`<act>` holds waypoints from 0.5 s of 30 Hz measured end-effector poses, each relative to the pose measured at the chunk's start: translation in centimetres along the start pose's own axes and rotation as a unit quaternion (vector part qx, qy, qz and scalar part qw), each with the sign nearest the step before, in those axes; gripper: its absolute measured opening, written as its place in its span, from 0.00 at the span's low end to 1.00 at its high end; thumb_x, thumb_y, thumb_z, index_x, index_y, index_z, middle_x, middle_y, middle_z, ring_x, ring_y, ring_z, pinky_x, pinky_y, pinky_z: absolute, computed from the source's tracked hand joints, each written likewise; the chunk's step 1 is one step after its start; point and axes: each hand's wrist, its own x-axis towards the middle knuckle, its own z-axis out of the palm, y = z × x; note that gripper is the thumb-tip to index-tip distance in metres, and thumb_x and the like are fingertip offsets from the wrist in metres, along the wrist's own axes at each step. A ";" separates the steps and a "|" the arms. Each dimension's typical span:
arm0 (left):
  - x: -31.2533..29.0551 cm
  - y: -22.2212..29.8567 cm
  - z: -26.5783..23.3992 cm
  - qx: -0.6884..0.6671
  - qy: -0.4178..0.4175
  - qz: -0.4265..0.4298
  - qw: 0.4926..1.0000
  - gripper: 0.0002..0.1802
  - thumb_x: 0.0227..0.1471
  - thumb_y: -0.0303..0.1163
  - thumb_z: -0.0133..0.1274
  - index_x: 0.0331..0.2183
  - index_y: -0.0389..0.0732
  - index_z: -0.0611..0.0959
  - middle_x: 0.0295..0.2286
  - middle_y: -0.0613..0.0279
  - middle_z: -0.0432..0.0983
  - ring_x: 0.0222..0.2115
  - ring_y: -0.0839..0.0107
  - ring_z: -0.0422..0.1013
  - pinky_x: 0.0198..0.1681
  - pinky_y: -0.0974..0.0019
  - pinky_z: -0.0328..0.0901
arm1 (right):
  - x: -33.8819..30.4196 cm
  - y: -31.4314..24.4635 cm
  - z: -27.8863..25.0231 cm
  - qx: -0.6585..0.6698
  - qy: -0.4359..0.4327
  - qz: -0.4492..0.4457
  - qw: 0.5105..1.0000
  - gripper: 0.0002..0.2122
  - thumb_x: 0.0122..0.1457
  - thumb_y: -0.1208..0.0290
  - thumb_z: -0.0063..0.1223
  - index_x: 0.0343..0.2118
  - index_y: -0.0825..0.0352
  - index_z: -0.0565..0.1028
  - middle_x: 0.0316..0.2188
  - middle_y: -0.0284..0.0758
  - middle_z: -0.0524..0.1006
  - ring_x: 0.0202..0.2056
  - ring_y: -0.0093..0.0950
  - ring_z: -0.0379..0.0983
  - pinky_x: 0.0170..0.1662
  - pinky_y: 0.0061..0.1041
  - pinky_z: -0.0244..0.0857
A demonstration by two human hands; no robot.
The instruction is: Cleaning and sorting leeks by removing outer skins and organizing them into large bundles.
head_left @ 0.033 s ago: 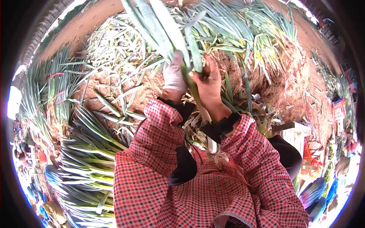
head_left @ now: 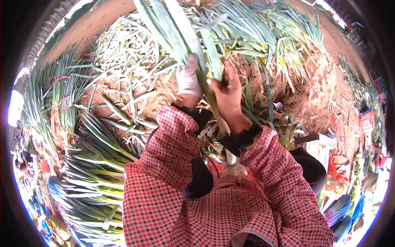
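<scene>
A long green onion (head_left: 211, 96) runs upright between my hands, its broad leaves fanning out at the top. Its pale stem passes by my right wrist down to a rooty end in front of my checked jacket. My left hand (head_left: 189, 81), in a whitish glove, is closed round the stalk where the leaves part, thumb laid along it. Bare, my right hand (head_left: 228, 95) has its thumb and fingers closed on an outer leaf (head_left: 212, 55) on the stalk's right side. The right fingertips are partly hidden behind that leaf.
Trimmed green onions (head_left: 92, 181) lie stacked at my left, with tied bundles (head_left: 55, 99) beyond. A heap of untrimmed ones (head_left: 263, 33) with roots lies ahead, right of a litter of stripped leaves (head_left: 123, 45). At right stands a pale box-like stool (head_left: 316, 142).
My right hand has shifted very slightly to the right with the outer leaf, and the onion's root end has swung a little. My left hand stays in place.
</scene>
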 end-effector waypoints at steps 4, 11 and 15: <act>2.9 3.4 -4.6 -0.054 0.013 0.094 0.994 0.23 0.43 0.38 0.56 0.39 0.35 0.68 0.26 0.55 0.71 0.22 0.65 0.71 0.25 0.65 0.70 | -5.0 -0.6 -1.9 0.131 -0.047 0.103 0.985 0.26 0.46 0.84 0.50 0.51 0.65 0.61 0.33 0.28 0.69 0.32 0.20 0.65 0.34 0.18 0.62; 2.6 8.1 -5.8 0.087 0.088 0.194 0.973 0.23 0.48 0.48 0.48 0.36 0.38 0.73 0.25 0.63 0.72 0.25 0.73 0.68 0.29 0.70 0.65 | -11.0 9.1 -23.2 -0.639 -0.056 0.247 0.726 0.22 0.43 0.71 0.59 0.44 0.61 0.69 0.36 0.38 0.72 0.39 0.32 0.67 0.41 0.28 0.60; -0.9 6.6 -2.6 0.044 -0.062 0.128 0.989 0.24 0.47 0.48 0.49 0.36 0.35 0.71 0.26 0.61 0.70 0.26 0.72 0.66 0.30 0.70 0.64 | -5.0 4.2 -14.6 -0.479 -0.045 -0.031 0.876 0.19 0.38 0.71 0.62 0.38 0.63 0.74 0.38 0.38 0.71 0.41 0.36 0.67 0.44 0.29 0.61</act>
